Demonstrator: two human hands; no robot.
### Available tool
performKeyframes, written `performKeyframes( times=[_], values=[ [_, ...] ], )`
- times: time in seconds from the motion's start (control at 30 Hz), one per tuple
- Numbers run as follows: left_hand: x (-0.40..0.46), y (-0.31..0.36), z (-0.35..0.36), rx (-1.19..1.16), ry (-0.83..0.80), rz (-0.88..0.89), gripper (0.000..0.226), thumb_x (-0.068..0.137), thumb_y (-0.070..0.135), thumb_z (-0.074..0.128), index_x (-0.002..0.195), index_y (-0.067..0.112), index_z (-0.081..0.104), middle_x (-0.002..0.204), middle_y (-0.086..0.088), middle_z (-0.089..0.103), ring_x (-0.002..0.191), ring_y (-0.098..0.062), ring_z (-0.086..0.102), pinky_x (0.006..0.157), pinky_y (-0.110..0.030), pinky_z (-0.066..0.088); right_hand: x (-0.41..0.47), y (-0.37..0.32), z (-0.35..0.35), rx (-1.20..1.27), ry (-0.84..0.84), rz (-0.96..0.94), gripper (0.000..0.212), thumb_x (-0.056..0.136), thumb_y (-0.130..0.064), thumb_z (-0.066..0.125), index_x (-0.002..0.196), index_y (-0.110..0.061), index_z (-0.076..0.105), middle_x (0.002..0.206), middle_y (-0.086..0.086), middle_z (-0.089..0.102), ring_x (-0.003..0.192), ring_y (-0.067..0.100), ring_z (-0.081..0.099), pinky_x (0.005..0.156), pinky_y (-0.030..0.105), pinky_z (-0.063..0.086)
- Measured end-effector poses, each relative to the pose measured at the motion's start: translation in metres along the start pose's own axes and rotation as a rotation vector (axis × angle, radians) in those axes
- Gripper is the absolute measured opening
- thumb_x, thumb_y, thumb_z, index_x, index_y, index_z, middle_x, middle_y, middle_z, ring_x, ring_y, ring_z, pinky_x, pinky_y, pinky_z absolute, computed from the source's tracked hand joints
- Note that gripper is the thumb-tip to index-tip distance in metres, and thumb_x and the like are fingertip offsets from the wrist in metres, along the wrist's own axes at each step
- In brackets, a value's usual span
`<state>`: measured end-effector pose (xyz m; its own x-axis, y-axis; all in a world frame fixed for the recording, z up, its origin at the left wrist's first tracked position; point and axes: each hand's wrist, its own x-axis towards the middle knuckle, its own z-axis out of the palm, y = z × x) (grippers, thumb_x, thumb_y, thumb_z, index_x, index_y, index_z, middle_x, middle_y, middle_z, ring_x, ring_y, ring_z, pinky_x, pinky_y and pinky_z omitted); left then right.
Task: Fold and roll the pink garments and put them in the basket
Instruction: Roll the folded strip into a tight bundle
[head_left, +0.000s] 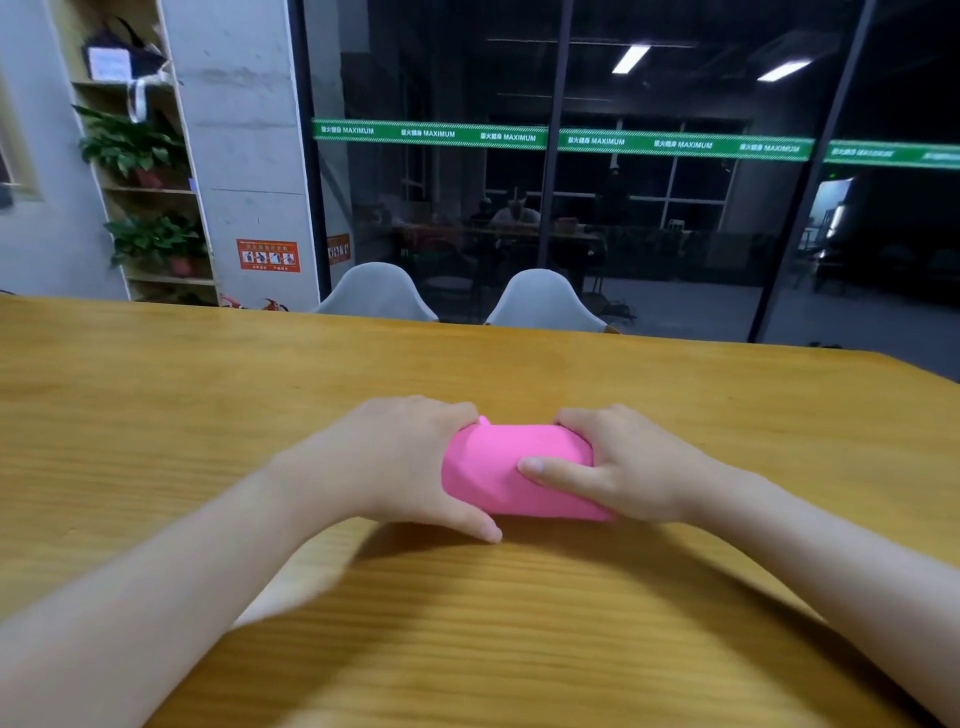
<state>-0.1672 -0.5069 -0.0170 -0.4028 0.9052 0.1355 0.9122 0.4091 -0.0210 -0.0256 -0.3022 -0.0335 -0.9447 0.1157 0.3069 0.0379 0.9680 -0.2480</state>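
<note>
A pink garment (498, 467), rolled into a short thick bundle, lies on the wooden table (208, 415) in the middle of the view. My left hand (410, 462) grips its left end, fingers curled over the far side and thumb along the near edge. My right hand (618, 467) grips its right end, with the thumb pressed on top of the roll. No basket is in view.
Two pale grey chairs (376, 291) (543, 301) stand at the table's far edge in front of a dark glass wall. A shelf with potted plants (150, 239) is at the back left. The table's right corner (914, 366) lies at the far right.
</note>
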Motion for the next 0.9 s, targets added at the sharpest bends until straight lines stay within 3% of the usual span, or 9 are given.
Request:
performKeyframes(
  times=[0.17,0.23,0.4,0.47,0.53,0.6,0.7,0.77,0.9],
  values=[
    [0.0,-0.001,-0.008,-0.189,-0.136,-0.066,0.067,0.048,0.089,0.074,0.089,0.041,0.052,0.085,0.016,0.063,0.079,-0.006,0.06,0.072,-0.036,0.055,-0.02,-0.007,0.0,-0.438,0.127,-0.225,0.071,0.09,-0.085,0.028,0.109,-0.024,0.058,0.095,-0.011,0.062,0.086,0.012,0.057,0.091,0.035,0.039],
    [-0.005,-0.001,-0.01,-0.31,-0.178,-0.053,0.063,0.049,0.084,0.079,0.086,0.037,0.06,0.081,0.015,0.067,0.074,-0.005,0.063,0.071,-0.038,0.057,-0.029,-0.015,-0.002,-0.493,0.117,-0.238,0.076,0.088,-0.088,0.027,0.111,-0.022,0.059,0.096,-0.009,0.06,0.089,0.016,0.056,0.095,0.037,0.037],
    [-0.012,0.003,-0.008,-0.274,-0.169,-0.058,0.068,0.046,0.086,0.076,0.094,0.041,0.059,0.087,0.017,0.066,0.078,-0.004,0.062,0.075,-0.037,0.057,-0.03,-0.025,-0.011,-0.4,0.018,-0.205,0.079,0.075,-0.098,0.035,0.101,-0.027,0.057,0.087,-0.015,0.059,0.08,0.01,0.056,0.089,0.028,0.039],
    [-0.01,0.005,-0.003,-0.158,-0.099,-0.068,0.072,0.046,0.089,0.073,0.097,0.041,0.055,0.089,0.017,0.062,0.082,-0.007,0.061,0.075,-0.037,0.056,-0.023,-0.021,-0.014,-0.204,-0.044,-0.119,0.071,0.072,-0.095,0.047,0.093,-0.028,0.059,0.076,-0.012,0.059,0.074,0.012,0.056,0.073,0.023,0.042],
    [-0.008,0.007,-0.001,-0.091,-0.066,-0.074,0.072,0.047,0.088,0.073,0.099,0.041,0.052,0.089,0.016,0.06,0.084,-0.01,0.06,0.074,-0.037,0.055,-0.016,-0.015,-0.015,0.015,-0.085,-0.028,0.069,0.071,-0.09,0.056,0.085,-0.023,0.062,0.069,-0.003,0.06,0.068,0.016,0.057,0.057,0.029,0.042],
    [-0.008,0.008,-0.003,-0.131,-0.081,-0.091,0.07,0.048,0.085,0.076,0.098,0.041,0.053,0.089,0.015,0.061,0.083,-0.01,0.061,0.075,-0.037,0.056,-0.013,-0.01,-0.013,0.034,-0.086,-0.026,0.072,0.072,-0.091,0.051,0.085,-0.021,0.064,0.068,-0.001,0.06,0.071,0.017,0.057,0.062,0.03,0.044],
    [-0.008,0.006,-0.011,-0.203,-0.139,-0.105,0.066,0.046,0.083,0.08,0.09,0.038,0.059,0.086,0.015,0.064,0.078,-0.008,0.063,0.073,-0.037,0.058,-0.019,-0.014,-0.009,-0.23,-0.004,-0.12,0.074,0.074,-0.094,0.042,0.1,-0.028,0.062,0.084,-0.013,0.061,0.086,0.011,0.055,0.088,0.021,0.036],
    [-0.008,0.005,-0.015,-0.267,-0.186,-0.115,0.063,0.047,0.079,0.084,0.086,0.035,0.063,0.082,0.013,0.068,0.075,-0.009,0.065,0.071,-0.037,0.059,-0.026,-0.019,-0.005,-0.383,0.041,-0.18,0.075,0.072,-0.094,0.046,0.105,-0.028,0.057,0.092,-0.016,0.06,0.088,0.009,0.056,0.096,0.028,0.036],
    [-0.011,0.002,-0.007,-0.287,-0.127,-0.051,0.064,0.052,0.077,0.083,0.096,0.036,0.062,0.094,0.016,0.062,0.085,-0.003,0.06,0.078,-0.036,0.056,-0.029,-0.034,-0.006,-0.378,0.026,-0.138,0.063,0.069,-0.09,0.054,0.084,-0.029,0.052,0.071,-0.012,0.057,0.067,0.012,0.054,0.085,0.03,0.043]
  ],
)
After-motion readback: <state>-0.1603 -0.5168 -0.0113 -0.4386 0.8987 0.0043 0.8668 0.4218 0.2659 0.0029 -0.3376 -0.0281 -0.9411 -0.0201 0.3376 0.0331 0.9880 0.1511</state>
